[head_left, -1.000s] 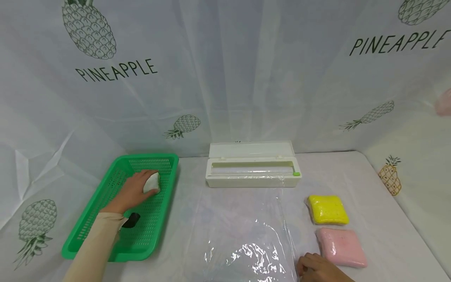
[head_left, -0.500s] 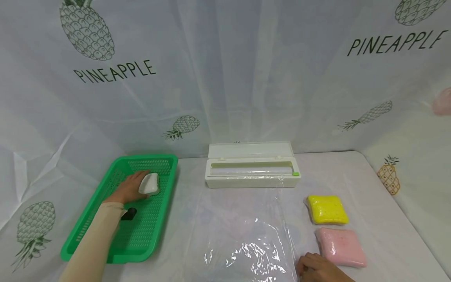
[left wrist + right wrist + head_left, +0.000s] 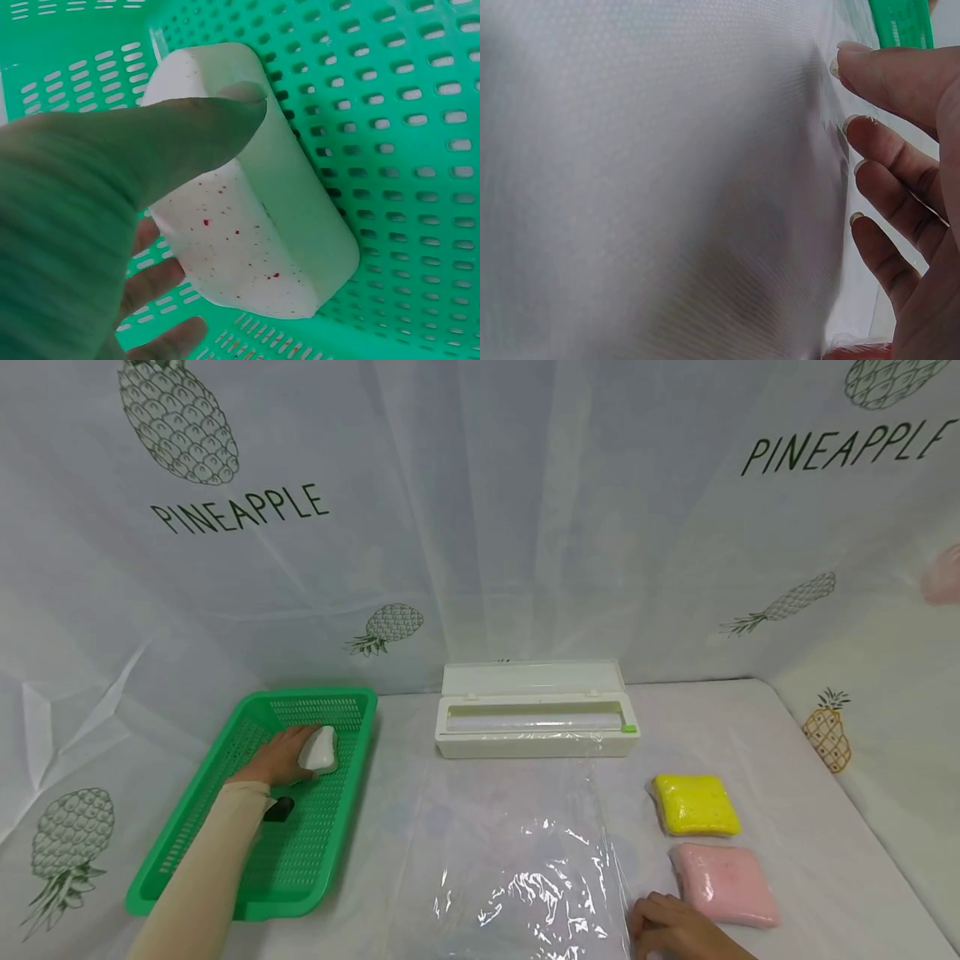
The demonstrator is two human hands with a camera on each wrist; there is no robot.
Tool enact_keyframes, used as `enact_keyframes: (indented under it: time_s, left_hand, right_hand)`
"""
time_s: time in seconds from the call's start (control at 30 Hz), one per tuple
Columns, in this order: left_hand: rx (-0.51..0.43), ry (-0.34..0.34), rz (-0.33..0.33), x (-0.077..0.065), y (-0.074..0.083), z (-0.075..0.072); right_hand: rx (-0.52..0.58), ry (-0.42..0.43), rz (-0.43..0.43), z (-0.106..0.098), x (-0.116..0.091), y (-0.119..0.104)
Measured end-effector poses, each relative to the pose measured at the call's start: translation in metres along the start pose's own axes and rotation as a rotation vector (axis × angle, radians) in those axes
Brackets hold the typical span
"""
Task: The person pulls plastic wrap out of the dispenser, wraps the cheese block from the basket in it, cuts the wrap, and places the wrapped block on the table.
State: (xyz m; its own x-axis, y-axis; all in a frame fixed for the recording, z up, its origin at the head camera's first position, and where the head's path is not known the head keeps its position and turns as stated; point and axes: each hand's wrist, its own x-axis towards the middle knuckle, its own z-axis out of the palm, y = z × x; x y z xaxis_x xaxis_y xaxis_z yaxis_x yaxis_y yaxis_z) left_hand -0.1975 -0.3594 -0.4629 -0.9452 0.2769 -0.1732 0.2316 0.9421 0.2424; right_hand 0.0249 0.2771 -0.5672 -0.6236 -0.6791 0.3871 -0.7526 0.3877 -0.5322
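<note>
In the head view my left hand (image 3: 276, 758) reaches into the green basket (image 3: 369, 718) and grips a white block (image 3: 322, 750). The left wrist view shows the thumb across the top of this block (image 3: 240, 244), which has rounded edges and small red specks; the other fingers are spread along its far side. My right hand (image 3: 678, 929) rests at the right edge of a sheet of clear plastic wrap (image 3: 517, 868). Its fingers (image 3: 889, 142) are loosely bent and hold nothing.
A white wrap dispenser (image 3: 536, 747) with raised lid stands at the back, its film drawn forward. Film-covered yellow (image 3: 697, 806) and pink (image 3: 726, 885) blocks lie on the right. A small black piece (image 3: 280, 810) is in the basket by the left wrist.
My left hand has shifted slightly on the white block, which has tilted and moved a little left in the basket. The right hand stays by the wrap's edge.
</note>
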Motion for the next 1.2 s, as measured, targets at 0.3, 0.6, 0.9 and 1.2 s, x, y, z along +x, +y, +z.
enact_keyframes:
  time_s: [0.3, 0.6, 0.9, 1.2]
  left_hand:
    - [0.059, 0.022, 0.005, 0.002, -0.006, 0.002]
    - [0.160, 0.117, 0.023, 0.003, -0.016, 0.007]
    - [0.124, 0.269, -0.016, -0.013, -0.014, -0.001]
    - [0.071, 0.432, 0.012, -0.039, 0.016, -0.012]
  right_hand:
    - [-0.038, 0.031, -0.049, 0.001, 0.006, 0.001]
    - [-0.050, 0.039, -0.139, 0.001, 0.009, 0.006]
    - [-0.090, 0.033, -0.170, -0.001, 0.012, 0.007]
    - [-0.077, 0.025, -0.163, 0.000, 0.012, 0.007]
